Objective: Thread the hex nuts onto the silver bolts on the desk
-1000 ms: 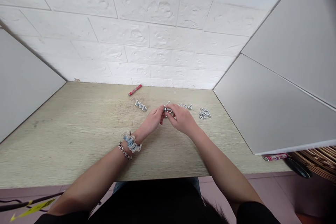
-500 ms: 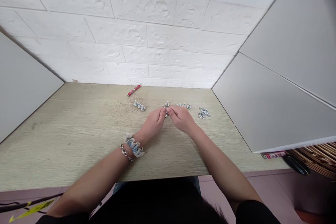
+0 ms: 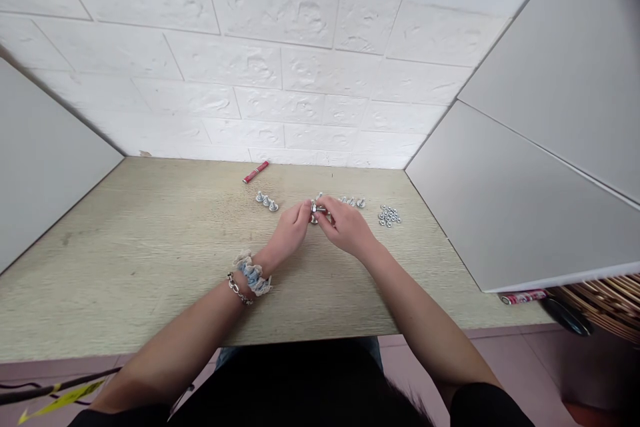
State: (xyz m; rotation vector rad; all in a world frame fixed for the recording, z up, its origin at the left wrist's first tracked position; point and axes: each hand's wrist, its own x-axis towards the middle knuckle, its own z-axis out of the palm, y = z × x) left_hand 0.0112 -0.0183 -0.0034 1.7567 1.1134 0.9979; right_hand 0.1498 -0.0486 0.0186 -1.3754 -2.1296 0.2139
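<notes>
Between my fingertips a small silver bolt lies sideways, its thick end towards the left and its shank towards the right. My left hand is closed in a pinch at the thick end. My right hand has thumb and fingers closed around the shank side. More metal pieces show just behind and below the fingertips, partly hidden. Left of the hands, three bolts with washers stand with shanks up. Another group of upright bolts is partly covered by my right hand.
A cluster of loose nuts lies on the wooden table to the right. A red marker-like tube rests near the white brick wall. Grey panels border both sides. At the right edge are another red tube and a wicker basket.
The bolt between my fingers has come into clearer view, turned sideways. My right fingers have opened slightly from the left ones and shifted along the shank.
</notes>
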